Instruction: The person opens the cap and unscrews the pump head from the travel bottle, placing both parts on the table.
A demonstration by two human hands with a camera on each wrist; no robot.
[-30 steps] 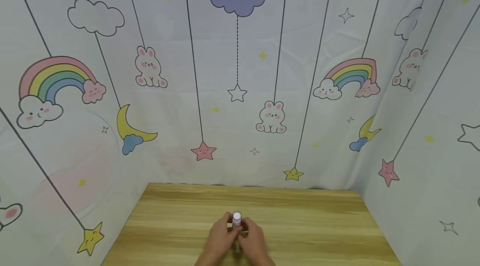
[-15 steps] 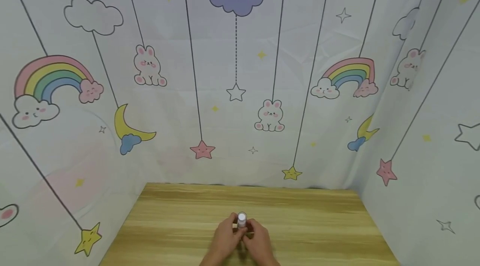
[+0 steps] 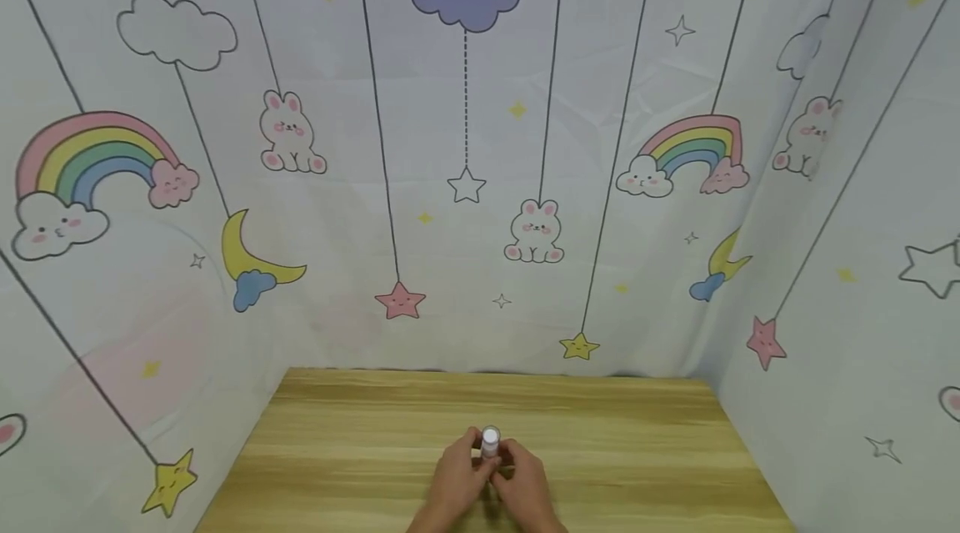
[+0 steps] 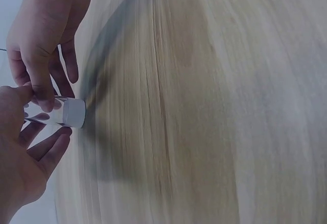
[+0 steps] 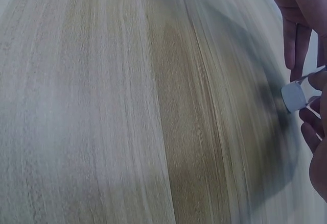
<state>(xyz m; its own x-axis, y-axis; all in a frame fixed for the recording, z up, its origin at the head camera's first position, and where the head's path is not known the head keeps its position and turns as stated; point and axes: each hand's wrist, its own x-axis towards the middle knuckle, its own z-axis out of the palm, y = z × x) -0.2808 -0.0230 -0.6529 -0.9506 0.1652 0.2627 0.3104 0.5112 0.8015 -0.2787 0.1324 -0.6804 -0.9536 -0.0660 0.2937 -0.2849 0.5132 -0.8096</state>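
A small clear bottle with a white top stands roughly upright between both hands. The left hand pinches it from the left, while the right hand has its fingertips on the other side. Up close in the left wrist view, the white lower end points toward the table; whether it touches the wood cannot be told. A fingertip of the right hand presses the clear wall. Fingers cover much of the bottle's middle in both wrist views.
The wood-grain table spreads around the hands. Behind it and along both sides hangs a white cloth printed with clouds, rainbows, rabbits and stars. Shadows of the hands fall on the tabletop.
Both hands and the bottle have shifted slightly right in the head view, while the background has slid slightly left. The hold on the bottle looks the same.
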